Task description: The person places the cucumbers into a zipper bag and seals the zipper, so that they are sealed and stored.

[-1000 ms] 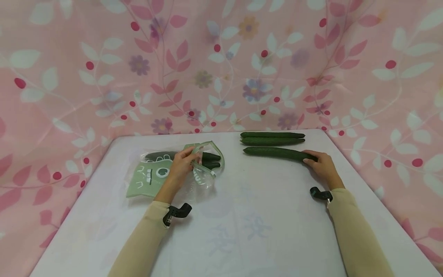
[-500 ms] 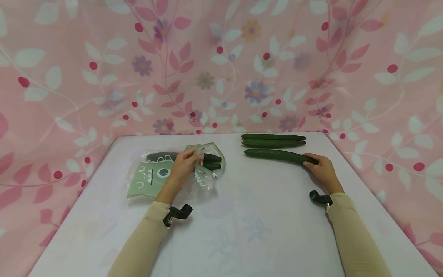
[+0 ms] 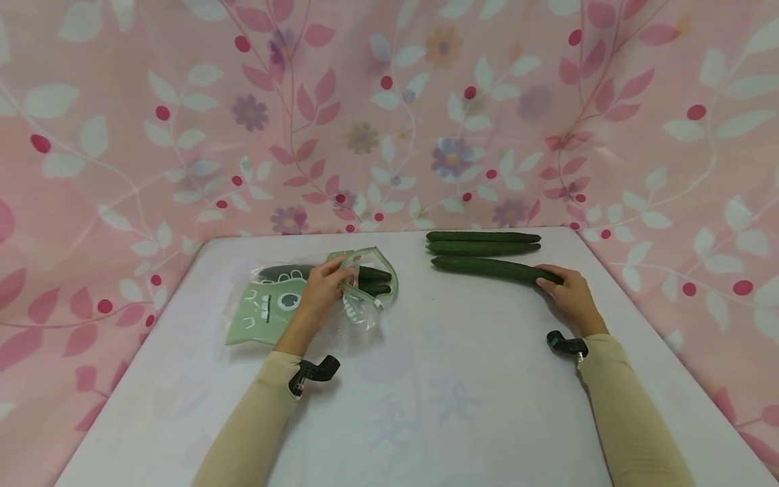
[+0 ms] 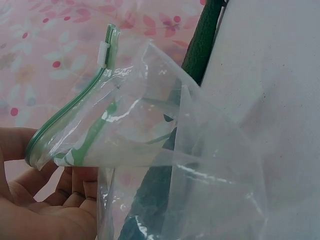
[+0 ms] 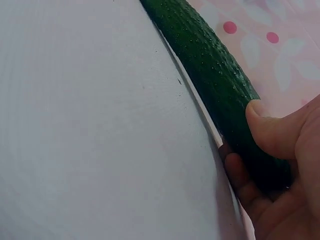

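With its thumb and fingers, my right hand (image 3: 566, 292) grips the near end of a long green cucumber (image 3: 487, 268). The right wrist view shows the bumpy cucumber (image 5: 210, 70) between thumb and fingers. On the left, my left hand (image 3: 319, 292) pinches the mouth edge of a clear zip bag (image 3: 258, 316) printed with a green one-eyed monster. The bag's mouth stands open towards the right, and cucumbers (image 3: 374, 275) lie inside it. In the left wrist view the green zip strip with its white slider (image 4: 103, 55) curves up from the left hand (image 4: 55, 200).
Two more cucumbers (image 3: 483, 242) lie side by side at the back right of the white-covered table (image 3: 438, 406), just behind the gripped one. A pink floral cloth (image 3: 389, 122) hangs behind the table and along its sides. Each wrist wears a black camera (image 3: 318, 369).
Both hands keep their grips, and the cucumber and bag stay in place. Only the head view shifts very slightly.
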Available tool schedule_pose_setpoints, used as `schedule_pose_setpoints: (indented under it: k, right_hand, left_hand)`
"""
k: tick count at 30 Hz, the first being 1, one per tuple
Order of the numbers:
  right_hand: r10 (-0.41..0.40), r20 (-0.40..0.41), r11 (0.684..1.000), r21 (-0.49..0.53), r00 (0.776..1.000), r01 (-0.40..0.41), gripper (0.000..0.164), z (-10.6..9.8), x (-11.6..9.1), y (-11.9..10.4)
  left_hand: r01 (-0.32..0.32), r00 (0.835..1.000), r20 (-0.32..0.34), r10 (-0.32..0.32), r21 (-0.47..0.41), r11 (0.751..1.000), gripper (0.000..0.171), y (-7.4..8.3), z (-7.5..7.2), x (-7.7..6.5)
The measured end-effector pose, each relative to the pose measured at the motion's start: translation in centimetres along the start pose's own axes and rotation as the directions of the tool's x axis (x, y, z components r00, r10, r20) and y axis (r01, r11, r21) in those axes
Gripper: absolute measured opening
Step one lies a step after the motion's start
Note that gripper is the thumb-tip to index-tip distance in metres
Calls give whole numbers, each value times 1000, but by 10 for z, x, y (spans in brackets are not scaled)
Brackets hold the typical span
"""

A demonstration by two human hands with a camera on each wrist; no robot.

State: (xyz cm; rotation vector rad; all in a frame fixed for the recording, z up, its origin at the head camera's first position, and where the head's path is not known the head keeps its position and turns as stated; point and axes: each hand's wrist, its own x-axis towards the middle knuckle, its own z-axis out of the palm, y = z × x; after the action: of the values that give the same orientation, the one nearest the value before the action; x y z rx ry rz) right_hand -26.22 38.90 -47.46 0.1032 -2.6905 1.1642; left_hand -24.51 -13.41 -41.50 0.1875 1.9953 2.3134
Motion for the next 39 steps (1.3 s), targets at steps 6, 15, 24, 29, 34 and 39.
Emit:
schedule_pose_setpoints:
  k: [6,15,24,29,34,39]
  right_hand:
    - [-8,0,1000,0,1000,8,33,0,1,-3]
    - [15,15,999,38,1000,-16,36,-1,-1,-13]
    - [45,7,997,65,999,-45,36,1,1,-14]
    - [58,5,994,92,998,-58,37,5,2,-18]
    - [45,-10,994,99,999,-44,36,6,2,-21]
    - [51,-54,994,94,997,-46,34,5,0,-23]
  left_hand:
    - [0,1000,-3,0,-8,1000,37,-1,-1,-1]
    - [-6,1000,-6,6,-10,1000,36,-3,-2,0]
    - [-10,1000,-15,9,-11,1000,35,-2,-2,0]
    - [-9,1000,-23,9,-6,1000,37,0,-4,-1]
    - [-13,1000,-24,12,-15,1000,36,1,-4,-1]
    - [0,1000,-5,0,-26,1000,37,-1,-2,1]
